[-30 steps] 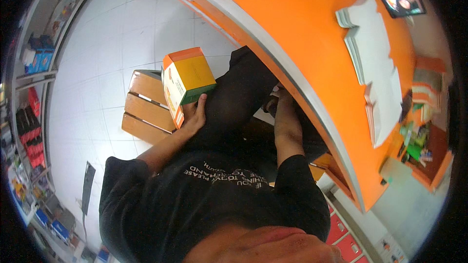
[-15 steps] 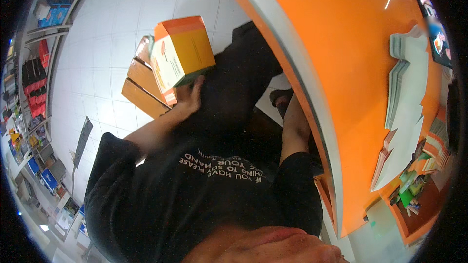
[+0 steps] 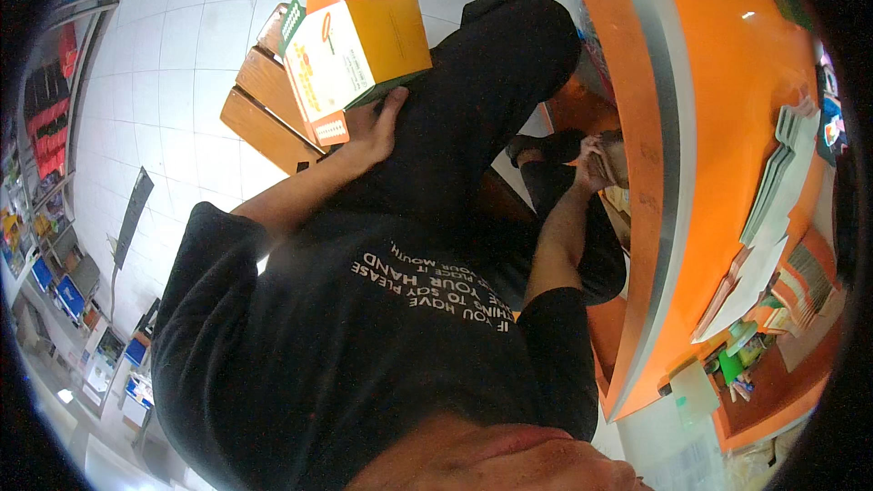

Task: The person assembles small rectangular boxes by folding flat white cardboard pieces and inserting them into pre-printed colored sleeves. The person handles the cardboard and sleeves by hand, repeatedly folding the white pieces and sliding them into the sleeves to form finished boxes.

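Observation:
A yellow, white and orange cardboard box [image 3: 393,36] with its end flaps standing out rests over a wooden slatted stool [image 3: 273,118], beside my left thigh. My left hand [image 3: 377,127] is closed on the near lower edge of this box, thumb along its dark green side and the other fingers hidden beneath. Under the orange counter my right hand [image 3: 593,164] reaches into the shelf space. Its fingers are bent against something brownish there, partly hidden by the counter edge and too unclear to name.
The orange counter [image 3: 718,173] with its grey edge curves along my right side. On it lie stacked pale papers [image 3: 773,182] and an orange tray [image 3: 764,409] of small items. Shelves with red and black goods [image 3: 50,118] line the far left, past a white tiled floor [image 3: 173,82].
My right hand, hidden by the counter edge before, now shows within the shelf space. The view has shifted; the box appears higher and more to the right, still in my left hand.

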### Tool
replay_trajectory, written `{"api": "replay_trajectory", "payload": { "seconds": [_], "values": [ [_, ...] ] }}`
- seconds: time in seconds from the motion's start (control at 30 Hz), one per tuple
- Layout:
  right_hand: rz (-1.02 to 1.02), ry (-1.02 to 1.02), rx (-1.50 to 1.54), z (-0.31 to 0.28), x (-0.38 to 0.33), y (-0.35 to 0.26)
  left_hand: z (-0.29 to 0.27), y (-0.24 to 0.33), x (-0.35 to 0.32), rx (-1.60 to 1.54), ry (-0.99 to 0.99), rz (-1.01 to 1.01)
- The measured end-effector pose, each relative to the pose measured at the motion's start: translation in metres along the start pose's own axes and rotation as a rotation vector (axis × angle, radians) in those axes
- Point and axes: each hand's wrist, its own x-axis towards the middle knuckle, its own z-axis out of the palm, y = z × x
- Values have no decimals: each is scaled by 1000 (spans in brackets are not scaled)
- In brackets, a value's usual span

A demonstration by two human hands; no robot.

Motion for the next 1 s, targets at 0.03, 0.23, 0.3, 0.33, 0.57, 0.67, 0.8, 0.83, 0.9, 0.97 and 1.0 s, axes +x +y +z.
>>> {"api": "replay_trajectory", "payload": {
  "seconds": [0.03,0.23,0.3,0.33,0.57,0.67,0.8,0.83,0.9,0.97,1.0],
  "values": [
    [-14,7,10,-4,4,-4,0,0,0,-33,-17,-14],
    [-56,23,57,-18,37,-33,3,-4,2,-54,-40,63],
    [-53,13,61,-19,42,-34,4,-6,3,-70,-40,76],
    [-48,8,64,-19,42,-33,5,-7,4,-72,-44,104],
    [-34,5,57,-10,42,-24,6,-3,6,-96,-70,67],
    [-44,-3,49,-2,34,-26,7,1,6,-106,-59,75],
    [-68,3,28,2,14,-31,9,3,6,-174,-52,97],
    [-82,9,21,3,9,-33,10,2,7,-179,-44,85],
    [-152,26,-10,9,4,-46,12,0,8,-161,-30,80],
    [-308,40,-40,18,-6,-70,15,-3,8,-216,-8,135],
    [-424,43,-54,22,-14,-86,17,-5,8,-231,7,163]
  ]
}}
